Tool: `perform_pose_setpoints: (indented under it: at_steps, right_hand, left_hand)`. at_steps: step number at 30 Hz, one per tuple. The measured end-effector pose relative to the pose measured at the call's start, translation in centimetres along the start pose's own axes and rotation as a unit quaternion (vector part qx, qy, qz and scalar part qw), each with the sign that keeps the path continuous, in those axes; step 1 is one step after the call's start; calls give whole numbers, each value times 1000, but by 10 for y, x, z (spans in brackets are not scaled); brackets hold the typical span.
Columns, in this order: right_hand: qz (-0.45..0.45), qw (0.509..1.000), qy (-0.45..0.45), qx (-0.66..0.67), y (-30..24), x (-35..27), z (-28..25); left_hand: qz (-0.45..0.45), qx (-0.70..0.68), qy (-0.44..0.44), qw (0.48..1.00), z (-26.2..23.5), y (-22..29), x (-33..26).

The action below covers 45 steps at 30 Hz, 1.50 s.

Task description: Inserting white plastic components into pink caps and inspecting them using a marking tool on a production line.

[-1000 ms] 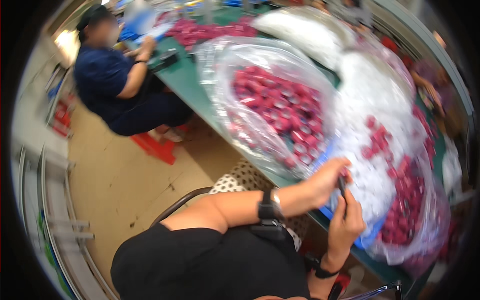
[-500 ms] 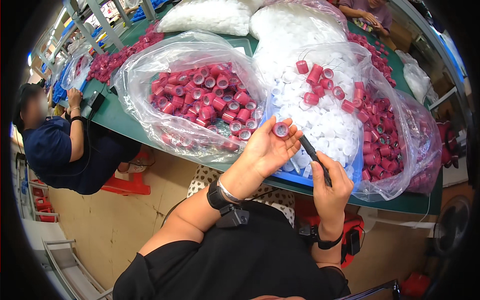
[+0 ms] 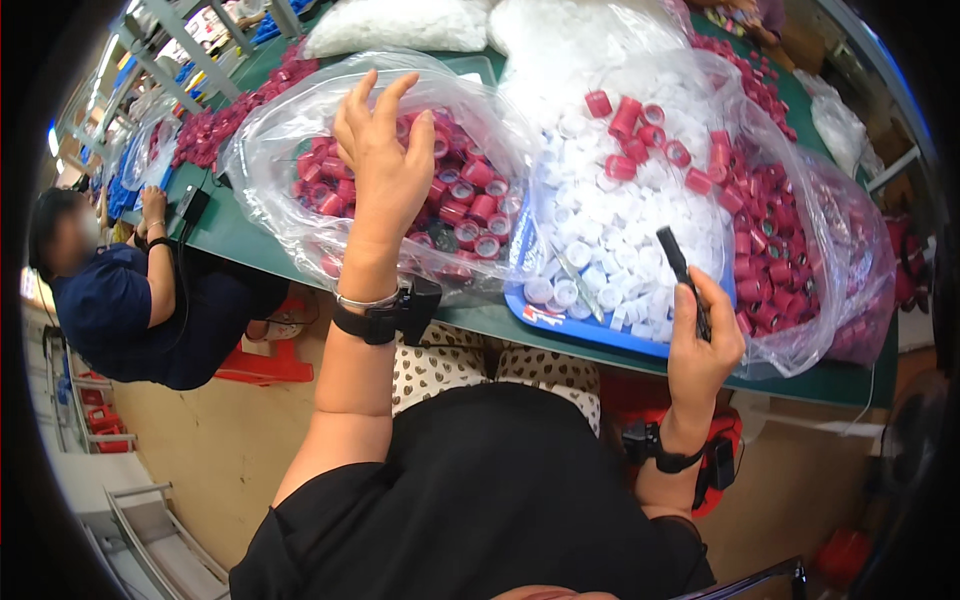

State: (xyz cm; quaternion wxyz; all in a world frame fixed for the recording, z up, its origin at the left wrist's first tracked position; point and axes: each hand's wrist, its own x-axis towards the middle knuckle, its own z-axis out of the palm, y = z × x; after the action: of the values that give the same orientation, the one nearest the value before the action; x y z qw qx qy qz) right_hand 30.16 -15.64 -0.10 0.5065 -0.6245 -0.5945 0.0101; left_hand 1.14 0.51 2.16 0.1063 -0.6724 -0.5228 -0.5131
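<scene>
My left hand (image 3: 385,165) is raised over a clear plastic bag (image 3: 262,190) at the left. Its fingers are spread, and nothing shows in them. Many red cylindrical parts with round hollow ends (image 3: 468,192) lie in that bag. My right hand (image 3: 706,345) grips a slim black pen-like tool (image 3: 672,250), its tip pointing up and away from me. Beyond that tool, small white plastic caps (image 3: 610,265) fill a blue tray (image 3: 590,334). A thin silvery tool (image 3: 580,287) rests on the caps near the tray's front.
Several red parts with fine wires (image 3: 627,117) lie atop the white caps. At the right stands another clear bag (image 3: 835,290) of red parts. Large bags of white pieces (image 3: 395,28) line the back of the green table (image 3: 232,228). A co-worker (image 3: 115,290) sits at the left.
My left hand has moved left and up, from in front of the tray to above the left bag; the red part it held no longer shows there. My right hand has shifted slightly right.
</scene>
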Motion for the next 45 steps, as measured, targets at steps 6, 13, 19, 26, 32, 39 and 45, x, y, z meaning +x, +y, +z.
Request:
perform_pose_setpoints:
  at_steps: [6, 13, 19, 26, 32, 39, 45]
  right_hand:
    - [12, 999, 35, 39, 18, 1, 11]
    - [75, 990, 43, 114, 32, -9, 15]
    - [52, 990, 42, 121, 33, -9, 15]
    - [25, 993, 37, 113, 26, -10, 6]
    - [-90, 993, 3, 74, -4, -4, -3]
    - [-115, 993, -21, 29, -9, -2, 0]
    - [-117, 992, -32, -17, -18, 2, 2]
  left_hand:
    - [138, -163, -199, 956, 42, 82, -4]
    - [180, -54, -302, 935, 124, 106, -21]
    - [102, -25, -402, 910, 136, 99, -8]
    - [-379, -679, -354, 519, 67, 112, -11]
    - [-511, -764, -321, 228, 41, 104, -59]
    - [-529, -767, -310, 189, 47, 104, -73]
    - [-543, -750, -307, 220, 48, 110, -79]
